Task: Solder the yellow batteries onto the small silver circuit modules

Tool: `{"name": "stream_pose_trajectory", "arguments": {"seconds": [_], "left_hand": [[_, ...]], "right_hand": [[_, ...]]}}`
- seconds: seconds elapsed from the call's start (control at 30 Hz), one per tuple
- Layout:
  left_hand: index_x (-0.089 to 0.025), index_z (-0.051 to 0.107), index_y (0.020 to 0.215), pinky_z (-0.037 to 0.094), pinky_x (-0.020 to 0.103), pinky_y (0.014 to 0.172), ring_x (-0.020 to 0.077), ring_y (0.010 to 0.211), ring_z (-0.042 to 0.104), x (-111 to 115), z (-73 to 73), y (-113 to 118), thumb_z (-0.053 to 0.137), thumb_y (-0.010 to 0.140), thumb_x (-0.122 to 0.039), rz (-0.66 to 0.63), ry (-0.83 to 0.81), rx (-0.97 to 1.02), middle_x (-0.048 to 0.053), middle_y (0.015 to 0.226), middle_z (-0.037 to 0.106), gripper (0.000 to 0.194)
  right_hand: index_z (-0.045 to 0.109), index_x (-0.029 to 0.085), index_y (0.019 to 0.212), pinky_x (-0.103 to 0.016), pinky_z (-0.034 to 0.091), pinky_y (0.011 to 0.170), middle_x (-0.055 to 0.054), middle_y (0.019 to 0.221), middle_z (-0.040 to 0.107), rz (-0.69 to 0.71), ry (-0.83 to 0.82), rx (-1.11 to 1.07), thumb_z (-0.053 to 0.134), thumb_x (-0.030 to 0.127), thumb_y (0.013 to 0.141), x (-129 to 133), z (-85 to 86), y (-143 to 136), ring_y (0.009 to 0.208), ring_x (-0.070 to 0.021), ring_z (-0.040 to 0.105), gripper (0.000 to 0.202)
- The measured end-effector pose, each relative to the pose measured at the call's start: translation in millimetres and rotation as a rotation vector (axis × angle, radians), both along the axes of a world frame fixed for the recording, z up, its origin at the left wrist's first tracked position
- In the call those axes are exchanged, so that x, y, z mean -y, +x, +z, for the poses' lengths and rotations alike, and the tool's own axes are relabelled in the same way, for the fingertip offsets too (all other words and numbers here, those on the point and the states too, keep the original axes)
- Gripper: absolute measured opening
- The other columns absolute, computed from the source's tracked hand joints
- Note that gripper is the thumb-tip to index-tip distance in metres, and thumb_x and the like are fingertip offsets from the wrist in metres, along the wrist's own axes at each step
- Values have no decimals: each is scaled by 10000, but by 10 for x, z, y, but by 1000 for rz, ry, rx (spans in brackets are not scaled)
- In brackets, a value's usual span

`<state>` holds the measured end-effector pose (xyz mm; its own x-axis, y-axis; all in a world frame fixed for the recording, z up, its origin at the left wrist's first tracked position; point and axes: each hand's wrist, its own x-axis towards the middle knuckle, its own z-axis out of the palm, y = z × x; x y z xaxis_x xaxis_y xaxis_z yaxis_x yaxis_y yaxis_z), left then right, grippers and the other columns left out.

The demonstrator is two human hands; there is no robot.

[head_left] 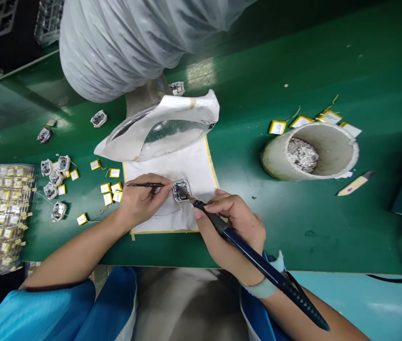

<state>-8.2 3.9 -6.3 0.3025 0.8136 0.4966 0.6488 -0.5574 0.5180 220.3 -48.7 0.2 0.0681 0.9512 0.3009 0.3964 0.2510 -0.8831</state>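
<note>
A small square electronic device, its circuit board exposed, lies on a white sheet edged with yellow tape. My right hand grips a dark blue soldering iron like a pen, and the iron's tip reaches the board's right part. From the other side, my left hand pinches a pair of thin dark tweezers. Its fingertips are against or very close to the device's left edge. The tweezers' points are hard to make out near the device.
A clear fume hood on a grey hose overhangs the sheet. To the right stand a pot of metal shavings and a cutter knife. Leftward are several batteries, open devices and a filled plastic tray.
</note>
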Motion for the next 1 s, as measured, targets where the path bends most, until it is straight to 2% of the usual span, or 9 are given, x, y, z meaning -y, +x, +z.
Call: {"name": "stream_pose_trajectory", "arguments": {"seconds": [0.27,0.37,0.57,0.67,0.73,0.77,0.87,0.93,1.0], "left_hand": [[-196,837,972,644,208,649,142,751,831,16,-4,-12,750,1081,-337,36,-45,-34,48,920,875,198],[-197,841,977,641,206,640,145,760,833,15,-4,-14,752,1079,-354,51,-62,-42,48,916,872,208],[-197,821,948,602,196,597,121,713,807,20,-4,-9,792,1052,-295,44,-54,-35,30,924,868,145],[-211,804,1050,681,250,788,159,900,851,28,60,-74,753,1072,-241,18,-35,78,46,1029,872,64],[-225,774,1190,708,346,952,201,1105,847,32,127,-131,609,1132,-210,7,-4,162,83,1183,859,175],[-232,751,1255,709,372,978,211,1173,833,37,157,-148,537,1146,-193,-17,-2,147,99,1259,843,243],[-233,710,1362,697,312,780,225,1147,835,82,200,-96,551,1126,-263,-114,-50,-182,127,1373,798,286],[-217,731,1326,635,284,618,229,1011,849,136,187,0,662,1073,-369,-131,-67,-434,127,1356,798,304],[-220,753,1252,591,274,560,206,899,840,187,173,54,694,1038,-419,-120,-66,-531,104,1314,806,298]], "right_hand": [[623,292,935,-498,680,1076,74,697,700,-6,-10,-4,790,231,960,1,14,-7,783,-218,807,180],[638,288,927,-495,683,1090,86,691,685,-25,-23,-55,798,221,950,2,20,13,704,-187,766,176],[653,278,936,-467,697,1086,131,619,565,-178,8,-182,819,221,946,-12,-12,55,517,-117,589,176],[646,277,935,-492,703,1078,140,596,511,-190,51,-185,811,237,950,-34,-22,31,500,-116,562,170],[639,277,933,-499,702,1082,138,601,508,-210,86,-190,805,243,954,-54,-33,20,524,-122,596,170],[638,277,932,-501,702,1081,134,607,520,-224,105,-192,805,250,955,-63,-45,21,547,-129,628,171],[655,273,933,-505,708,1062,94,669,625,-263,146,-196,819,301,962,-61,-108,56,696,-180,767,169],[674,267,921,-505,713,1041,50,742,706,-292,148,-204,841,350,953,-34,-160,86,828,-228,835,189],[688,259,893,-505,712,1026,11,794,745,-325,115,-217,867,397,932,2,-208,101,910,-268,863,230]]}}
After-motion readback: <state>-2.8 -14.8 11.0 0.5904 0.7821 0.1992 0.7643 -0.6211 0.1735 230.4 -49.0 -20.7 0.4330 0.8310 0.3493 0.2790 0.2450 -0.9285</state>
